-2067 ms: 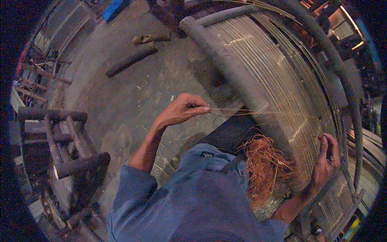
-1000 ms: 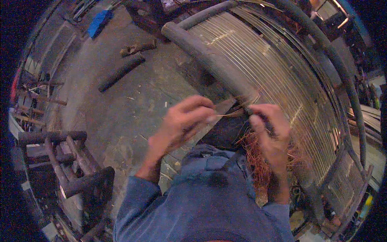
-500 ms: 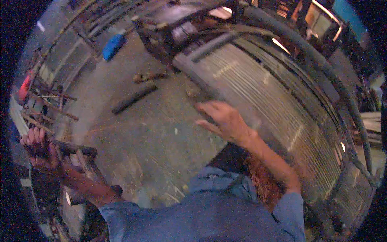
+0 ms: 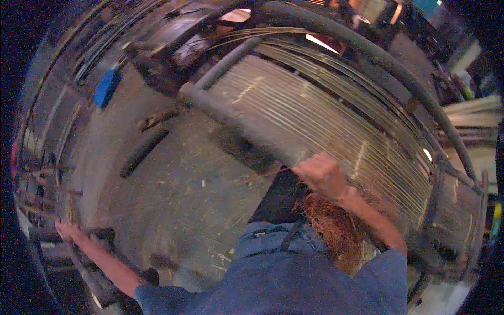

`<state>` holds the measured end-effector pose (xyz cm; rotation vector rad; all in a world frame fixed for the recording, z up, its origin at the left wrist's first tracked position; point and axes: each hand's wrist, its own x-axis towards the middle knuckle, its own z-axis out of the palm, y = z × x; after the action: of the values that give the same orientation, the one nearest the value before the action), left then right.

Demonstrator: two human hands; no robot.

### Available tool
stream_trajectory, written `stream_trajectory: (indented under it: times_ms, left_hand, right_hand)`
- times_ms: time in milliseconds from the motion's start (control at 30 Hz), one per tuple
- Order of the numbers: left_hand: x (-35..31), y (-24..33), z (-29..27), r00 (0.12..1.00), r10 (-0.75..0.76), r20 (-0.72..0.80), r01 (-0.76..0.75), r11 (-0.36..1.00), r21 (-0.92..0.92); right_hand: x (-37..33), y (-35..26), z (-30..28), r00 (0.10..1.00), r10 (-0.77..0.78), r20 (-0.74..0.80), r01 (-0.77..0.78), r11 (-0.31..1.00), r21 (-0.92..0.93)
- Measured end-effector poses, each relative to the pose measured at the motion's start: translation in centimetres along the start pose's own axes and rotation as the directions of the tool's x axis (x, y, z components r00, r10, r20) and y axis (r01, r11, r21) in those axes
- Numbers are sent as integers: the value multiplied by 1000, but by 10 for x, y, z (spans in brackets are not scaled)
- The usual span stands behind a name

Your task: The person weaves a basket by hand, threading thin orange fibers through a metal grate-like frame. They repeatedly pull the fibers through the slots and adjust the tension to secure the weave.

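Note:
My right hand (image 4: 319,172) is curled closed at the near edge of a slatted frame (image 4: 315,105), whose thick grey rail runs past the knuckles. Whatever lies inside its fingers is hidden; a thin strand seems to stick out on the left side. Just below the wrist, a tangled bundle of reddish-brown fibre (image 4: 336,226) hangs at my right hip. Far to the left, my outstretched left hand (image 4: 68,230) is beside a dark bar (image 4: 102,233) on a low stand. Motion blur and dim light hide its fingers.
On the floor lie a dark round bar (image 4: 144,153) and a short brown piece (image 4: 157,119). A blue object (image 4: 107,88) stands farther back. A thick curved tube (image 4: 367,42) arches over the slatted frame's far side. Long thin rods (image 4: 113,42) fill the far left.
The view has turned, shifting the floor things left and down. My right hand has come down to the rail and gone from loosely curved to closed. My left hand has shifted lower.

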<state>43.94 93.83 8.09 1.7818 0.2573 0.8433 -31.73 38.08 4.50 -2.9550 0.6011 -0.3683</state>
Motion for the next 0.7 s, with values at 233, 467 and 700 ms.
stream_trajectory:
  times_ms: [233, 467, 700]
  left_hand:
    - [-164, -35, 78, 955, 70, 288, -172, 923, 344]
    - [-325, -24, 129, 682, 96, 725, -384, 891, 243]
    - [-505, 36, 152, 294, 341, 893, -351, 907, -231]
  right_hand:
    - [-35, 32, -22, 893, 300, -336, -195, 930, 312]
    - [-146, 125, -32, 700, 643, -311, -625, 762, 168]
    - [-41, 131, 36, 706, 706, -52, -694, 705, 146]
